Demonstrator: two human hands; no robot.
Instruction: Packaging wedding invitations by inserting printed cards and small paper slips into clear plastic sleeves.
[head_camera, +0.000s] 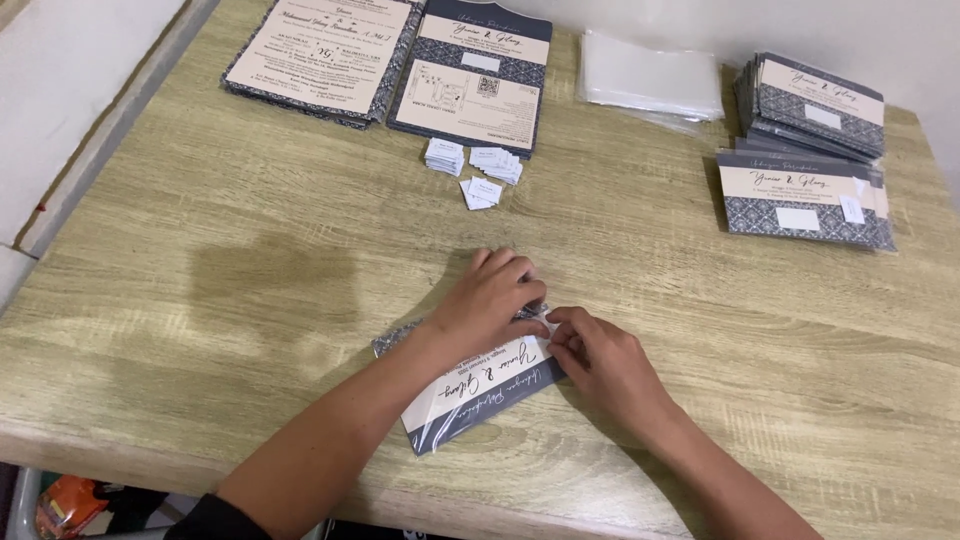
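Observation:
A folded grey and cream invitation card in a clear plastic sleeve (470, 395) lies tilted on the wooden table (250, 270), near the front edge. My left hand (490, 297) rests flat on the card's far end, fingers bent over its top edge. My right hand (598, 358) pinches the sleeve's edge at the card's right corner, fingertips touching those of the left hand. Both forearms reach in from the bottom of the view.
Two stacks of flat patterned cards (325, 55) (475, 75) lie at the back. Small white labels (475, 170) sit in little heaps before them. A pile of clear sleeves (650, 78) lies back right, beside two stacks of finished sleeved cards (810, 100) (800, 200).

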